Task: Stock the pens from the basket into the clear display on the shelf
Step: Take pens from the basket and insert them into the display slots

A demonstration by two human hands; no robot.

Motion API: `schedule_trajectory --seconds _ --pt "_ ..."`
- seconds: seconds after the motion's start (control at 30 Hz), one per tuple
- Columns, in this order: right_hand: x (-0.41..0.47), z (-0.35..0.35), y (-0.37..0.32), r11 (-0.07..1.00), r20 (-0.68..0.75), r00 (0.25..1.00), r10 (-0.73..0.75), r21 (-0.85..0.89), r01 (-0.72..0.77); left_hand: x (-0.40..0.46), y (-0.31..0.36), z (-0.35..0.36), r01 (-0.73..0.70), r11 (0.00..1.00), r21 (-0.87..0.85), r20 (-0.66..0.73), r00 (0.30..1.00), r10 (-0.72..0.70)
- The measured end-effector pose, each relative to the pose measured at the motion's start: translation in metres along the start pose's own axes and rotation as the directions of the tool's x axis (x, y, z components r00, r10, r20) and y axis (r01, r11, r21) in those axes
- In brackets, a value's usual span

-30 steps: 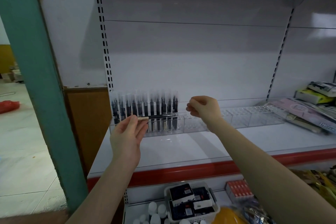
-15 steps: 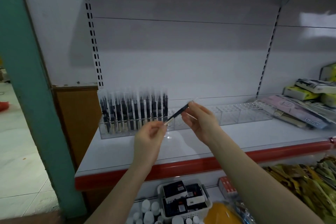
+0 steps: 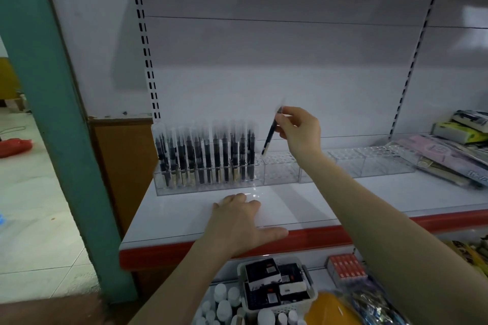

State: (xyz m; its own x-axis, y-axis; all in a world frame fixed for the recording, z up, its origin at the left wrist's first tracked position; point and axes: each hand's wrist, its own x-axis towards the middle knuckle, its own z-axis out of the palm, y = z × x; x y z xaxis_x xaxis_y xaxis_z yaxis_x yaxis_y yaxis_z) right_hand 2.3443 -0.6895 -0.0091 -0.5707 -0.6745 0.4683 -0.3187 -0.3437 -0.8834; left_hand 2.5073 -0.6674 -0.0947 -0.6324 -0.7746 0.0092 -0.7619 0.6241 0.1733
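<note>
Black pen [image 3: 270, 137] hanging below right hand [image 3: 299, 130] fingertip grip, over clear display [image 3: 280, 170]

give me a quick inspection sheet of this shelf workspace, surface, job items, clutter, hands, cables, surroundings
surface: white shelf with a red front edge, bare in front of the display
job's things: long clear plastic pen display, left section full of upright dark pens, the other sections empty; one dark pen held tilted, tip just above the next empty section; white plastic basket of dark boxes on the lower shelf
clutter: pink and yellow packets at the shelf's right end
hands: right hand pinches the dark pen; left hand rests flat on the shelf
cables: nothing seen
surroundings: green post at left, tiled floor beyond
</note>
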Motion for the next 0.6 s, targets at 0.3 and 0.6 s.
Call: schedule_trajectory --seconds 0.3,0.6 --pt "0.018 0.022 0.012 0.989 0.077 0.996 -0.036 -0.14 0.046 0.0 0.0 0.002 -0.005 1.0 0.018 -0.031 0.999 0.006" --pt "0.012 0.028 0.031 0.962 0.195 0.981 0.011 -0.269 0.043 0.0 0.0 0.002 -0.013 1.0 0.02 -0.03 0.999 0.013"
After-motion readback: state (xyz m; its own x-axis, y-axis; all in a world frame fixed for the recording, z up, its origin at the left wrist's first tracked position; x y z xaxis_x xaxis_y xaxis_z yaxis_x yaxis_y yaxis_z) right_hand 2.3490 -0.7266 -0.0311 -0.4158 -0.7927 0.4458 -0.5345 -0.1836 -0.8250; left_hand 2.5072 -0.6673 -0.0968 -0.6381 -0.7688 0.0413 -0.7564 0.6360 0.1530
